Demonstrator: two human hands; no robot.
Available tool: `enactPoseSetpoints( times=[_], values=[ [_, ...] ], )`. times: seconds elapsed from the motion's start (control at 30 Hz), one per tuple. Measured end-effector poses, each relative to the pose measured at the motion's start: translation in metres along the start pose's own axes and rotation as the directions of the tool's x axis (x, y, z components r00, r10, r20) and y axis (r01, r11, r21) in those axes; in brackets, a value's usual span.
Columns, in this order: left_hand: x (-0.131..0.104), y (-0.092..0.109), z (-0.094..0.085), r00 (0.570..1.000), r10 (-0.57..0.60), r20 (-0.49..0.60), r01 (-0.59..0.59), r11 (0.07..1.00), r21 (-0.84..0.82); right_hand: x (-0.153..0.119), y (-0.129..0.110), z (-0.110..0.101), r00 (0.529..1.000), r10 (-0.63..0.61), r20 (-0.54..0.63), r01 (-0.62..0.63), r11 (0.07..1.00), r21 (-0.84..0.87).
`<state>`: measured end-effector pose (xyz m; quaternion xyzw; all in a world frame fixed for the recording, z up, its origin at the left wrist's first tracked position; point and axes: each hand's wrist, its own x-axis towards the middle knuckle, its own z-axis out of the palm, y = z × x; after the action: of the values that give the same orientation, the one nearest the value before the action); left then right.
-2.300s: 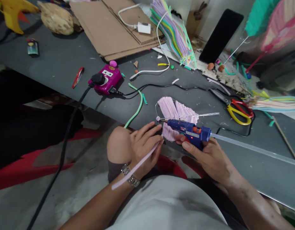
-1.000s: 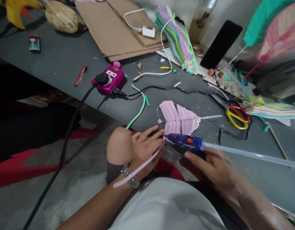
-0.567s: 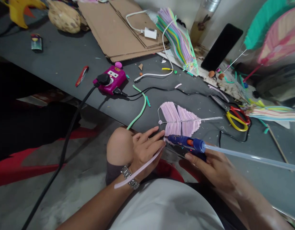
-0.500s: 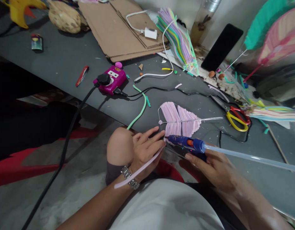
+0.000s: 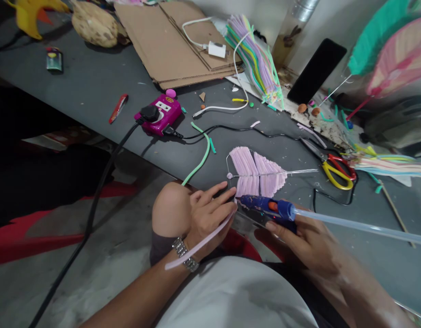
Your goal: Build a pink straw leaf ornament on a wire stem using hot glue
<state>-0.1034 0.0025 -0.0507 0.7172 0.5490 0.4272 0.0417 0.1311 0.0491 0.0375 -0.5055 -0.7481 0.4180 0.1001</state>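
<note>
At the table's front edge, my left hand (image 5: 210, 214) pinches a pale pink strip (image 5: 200, 246) that trails back over my wrist. My right hand (image 5: 299, 232) is wrapped round a blue glue gun (image 5: 265, 205) with a clear glue stick (image 5: 353, 223) in its rear. The gun's nozzle is close to my left fingertips and the strip's end; whether they touch I cannot tell. Just beyond lies a pink leaf shape (image 5: 244, 164) of ribbed strips on a wire frame, its thin stem pointing right.
Scissors (image 5: 338, 173) with red and yellow handles lie right of the leaf. A magenta power socket (image 5: 162, 114), black cable (image 5: 230, 128) and green strip (image 5: 201, 159) are to the left. Cardboard (image 5: 176, 50), bundled strips (image 5: 254, 64) and a phone (image 5: 317, 70) stand or lie at the back.
The view has shifted slightly. Both hands, the strip and the glue gun are nearly where they were.
</note>
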Motion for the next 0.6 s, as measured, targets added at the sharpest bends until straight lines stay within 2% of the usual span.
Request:
enactPoseSetpoints(
  times=[0.1,0.33,0.6],
  values=[
    [0.001,0.001,-0.001,1.000,-0.005,-0.003,0.005,1.000,-0.004,0.002,-0.004,-0.002,0.997,-0.017,0.077,0.023,0.997,-0.077],
    [0.000,0.000,0.000,1.000,-0.002,-0.011,0.002,1.000,-0.025,0.005,-0.015,-0.007,0.999,-0.033,0.042,0.040,0.980,-0.195],
    [-0.002,-0.001,0.000,1.000,-0.012,0.012,0.012,1.000,-0.025,0.005,-0.020,-0.009,0.998,-0.032,0.058,0.043,0.976,-0.212]
  ],
)
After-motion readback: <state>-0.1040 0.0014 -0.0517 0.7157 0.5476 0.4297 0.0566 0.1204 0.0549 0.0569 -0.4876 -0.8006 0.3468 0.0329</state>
